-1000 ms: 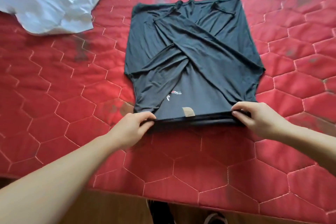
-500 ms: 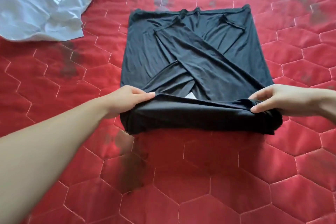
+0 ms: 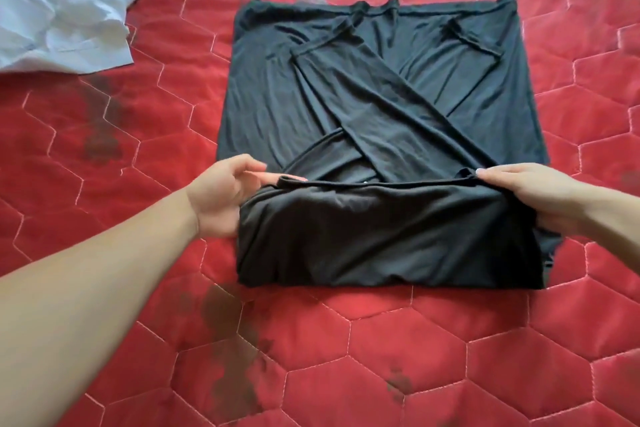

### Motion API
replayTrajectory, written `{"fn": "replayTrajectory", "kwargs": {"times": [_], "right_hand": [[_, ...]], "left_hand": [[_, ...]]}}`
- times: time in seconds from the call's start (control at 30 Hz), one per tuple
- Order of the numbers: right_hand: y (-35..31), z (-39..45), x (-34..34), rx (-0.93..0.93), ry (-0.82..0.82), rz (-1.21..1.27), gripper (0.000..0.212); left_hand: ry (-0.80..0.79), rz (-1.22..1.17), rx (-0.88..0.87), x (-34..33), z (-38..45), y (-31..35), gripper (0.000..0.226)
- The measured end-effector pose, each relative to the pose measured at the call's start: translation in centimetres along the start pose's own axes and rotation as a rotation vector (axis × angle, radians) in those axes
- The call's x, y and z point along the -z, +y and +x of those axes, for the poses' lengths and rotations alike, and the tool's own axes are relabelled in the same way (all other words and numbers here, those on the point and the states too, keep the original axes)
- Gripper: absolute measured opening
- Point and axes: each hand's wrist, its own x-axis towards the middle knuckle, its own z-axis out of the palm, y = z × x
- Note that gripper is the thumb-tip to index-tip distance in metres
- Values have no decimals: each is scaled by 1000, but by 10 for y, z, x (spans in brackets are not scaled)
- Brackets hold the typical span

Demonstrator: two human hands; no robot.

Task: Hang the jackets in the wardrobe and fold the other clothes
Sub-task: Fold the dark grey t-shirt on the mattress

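1 black top (image 3: 381,107) on red quilt (image 3: 346,357); L hand (image 3: 221,198) & R hand (image 3: 533,198) pinch its folded hem edge. Bare quilt nearer than fingers; 1 white shirt (image 3: 62,0) far left.

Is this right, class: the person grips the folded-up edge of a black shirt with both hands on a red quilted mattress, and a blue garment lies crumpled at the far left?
One detail is wrong. In the head view the crumpled garment at the far left is white, not blue. The rest stands: the left hand and right hand grip the folded-up edge of the black shirt on the red quilted mattress.
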Motion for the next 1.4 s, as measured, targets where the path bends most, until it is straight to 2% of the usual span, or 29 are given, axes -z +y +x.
{"fn": "replayTrajectory", "kwargs": {"times": [0.07,0.17,0.23,0.3,0.37,0.4,0.5,0.53,0.7,0.93,1.0,1.07,1.13,1.2,1.27,1.3,1.4], "right_hand": [[-6,3,5,-38,-108,26,31],[-17,6,10,-45,-214,27,35],[-26,9,12,-3,-196,48,33],[-38,13,14,57,-170,96,31],[-49,19,11,101,-127,124,24],[-50,23,8,109,-93,89,22],[-45,36,1,71,7,-131,21],[-43,38,-1,62,24,-134,23],[-49,44,-2,173,105,10,17],[-47,59,9,288,305,-138,19],[-45,61,9,299,340,-239,23],[-41,59,8,299,421,-392,24],[-36,51,6,348,513,-481,22],[-25,36,3,465,550,-566,17],[-6,16,1,509,584,-636,13],[5,6,1,464,606,-633,11],[34,-18,9,286,607,-593,28]], "left_hand": [[66,120,9,-1,4,-1,54],[321,271,-114,-3,12,-1,29],[416,197,-230,-3,15,5,28],[429,80,-326,-3,18,16,34],[509,58,-385,-2,25,26,35],[582,125,-381,-1,29,28,31],[804,552,-243,6,40,25,26],[839,621,-260,8,43,24,25],[869,453,-573,8,55,33,13],[1009,505,-624,18,68,38,14],[1084,615,-613,18,72,35,14],[1172,787,-600,15,72,29,30],[1223,1065,-649,6,68,20,45],[1222,1373,-702,-13,64,5,50],[1097,1509,-754,-39,64,-13,45],[1005,1534,-770,-53,67,-22,40],[737,1587,-768,-101,85,-44,29]]}}
